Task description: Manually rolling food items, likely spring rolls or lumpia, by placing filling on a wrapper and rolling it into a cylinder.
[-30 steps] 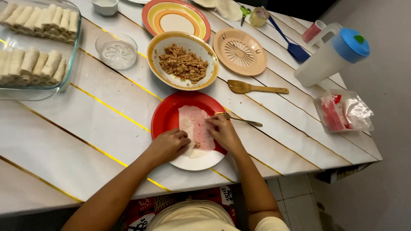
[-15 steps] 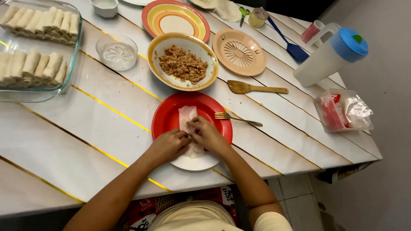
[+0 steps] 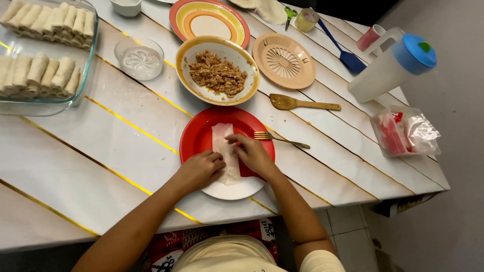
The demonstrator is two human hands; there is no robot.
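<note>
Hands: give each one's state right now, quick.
Left hand: fingers curled, pressing the wrapper on the red plate.
Right hand: pinching the wrapper's edge.

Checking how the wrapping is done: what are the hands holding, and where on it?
Both the left hand and right hand pinch the folded pale wrapper at its near end, on the red plate.

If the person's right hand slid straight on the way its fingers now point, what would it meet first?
The right hand points up-left across the red plate. It already touches the pale wrapper; beyond the plate's rim, probably bare table, then perhaps the small glass bowl.
</note>
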